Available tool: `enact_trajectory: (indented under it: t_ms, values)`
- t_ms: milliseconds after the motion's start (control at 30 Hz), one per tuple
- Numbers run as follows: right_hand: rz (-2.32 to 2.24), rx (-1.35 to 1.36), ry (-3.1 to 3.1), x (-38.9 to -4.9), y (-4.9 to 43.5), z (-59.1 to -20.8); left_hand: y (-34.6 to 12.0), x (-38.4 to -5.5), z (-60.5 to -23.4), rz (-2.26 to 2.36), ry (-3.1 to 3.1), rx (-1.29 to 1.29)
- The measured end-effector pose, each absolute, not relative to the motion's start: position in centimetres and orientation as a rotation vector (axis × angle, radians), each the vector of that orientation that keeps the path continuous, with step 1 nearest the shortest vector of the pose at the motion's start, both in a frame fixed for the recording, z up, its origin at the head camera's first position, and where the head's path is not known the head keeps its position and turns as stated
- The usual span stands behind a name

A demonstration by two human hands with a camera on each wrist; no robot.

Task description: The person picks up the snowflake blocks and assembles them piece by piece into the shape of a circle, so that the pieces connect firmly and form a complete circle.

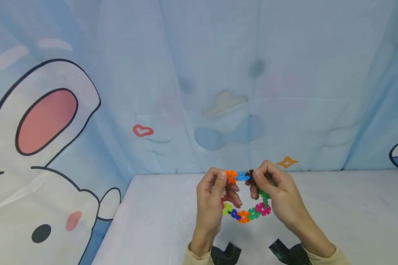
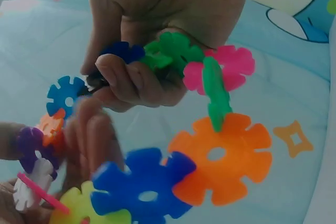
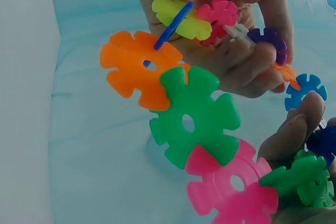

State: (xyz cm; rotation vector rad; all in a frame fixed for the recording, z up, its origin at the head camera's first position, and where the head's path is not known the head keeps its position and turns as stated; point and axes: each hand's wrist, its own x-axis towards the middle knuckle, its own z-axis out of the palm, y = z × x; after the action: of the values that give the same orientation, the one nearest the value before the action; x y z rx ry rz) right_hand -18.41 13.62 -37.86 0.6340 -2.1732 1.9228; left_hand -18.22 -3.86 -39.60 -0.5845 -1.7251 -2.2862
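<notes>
Several notched plastic flower discs are linked into a loop held above the white table. At the loop's far side, my left hand [image 1: 209, 200] pinches it near an orange disc [image 1: 231, 177]. My right hand [image 1: 285, 193] grips the loop at a black disc [image 1: 250, 177], and a light blue disc [image 1: 242, 176] spans the gap between the hands. The near side hangs lower, with a pink disc [image 3: 236, 183], a green disc [image 3: 191, 119], another orange disc [image 2: 223, 156], a dark blue disc [image 2: 144, 187] and a yellow disc [image 2: 86, 208]. My fingers partly hide a purple disc [image 2: 37, 148] and a white disc [image 2: 34, 187].
The white table [image 1: 159, 221] runs back to a light blue curtain [image 1: 192, 66] printed with a large rabbit [image 1: 49, 206]. Black angular devices [image 1: 226, 254] sit at both wrists, beside the beige sleeves [image 1: 197, 257].
</notes>
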Motion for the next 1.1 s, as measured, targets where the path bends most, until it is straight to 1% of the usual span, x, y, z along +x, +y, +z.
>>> enact_trajectory:
  t_ms: [133, 267, 400, 533, 600, 667, 867, 967, 1100]
  values:
    - [2.139, 0.577, -2.094, -19.5, 14.4, -38.8, -4.0, -18.4, -39.5, -2.331, -1.826, -0.399]
    - [2.403, 0.499, -1.921, -20.9, 15.7, -39.9, -4.7, -19.1, -39.9, -2.312, -1.95, -0.304]
    - [2.544, 0.389, -1.838, -22.1, 16.8, -40.7, -5.9, -20.2, -40.9, -2.311, -2.118, -0.357]
    - [2.576, 0.268, -1.898, -23.2, 17.1, -41.4, -6.3, -21.1, -42.3, -2.302, -2.195, -0.416]
    - [2.542, 0.217, -1.994, -23.8, 17.2, -41.9, -6.1, -21.6, -43.2, -2.301, -2.181, -0.374]
    - [2.416, 0.185, -2.184, -24.5, 17.6, -42.5, -5.9, -22.0, -44.0, -2.308, -2.164, -0.282]
    - [1.753, 0.261, -2.794, -26.1, 20.2, -44.6, -5.9, -23.5, -47.1, -2.33, -2.132, 0.004]
    - [1.649, 0.293, -2.902, -26.6, 21.3, -45.6, -5.9, -24.0, -48.9, -2.354, -2.14, 0.074]
    - [1.589, 0.275, -2.961, -27.2, 21.9, -46.9, -5.8, -24.4, -51.1, -2.383, -2.17, 0.102]
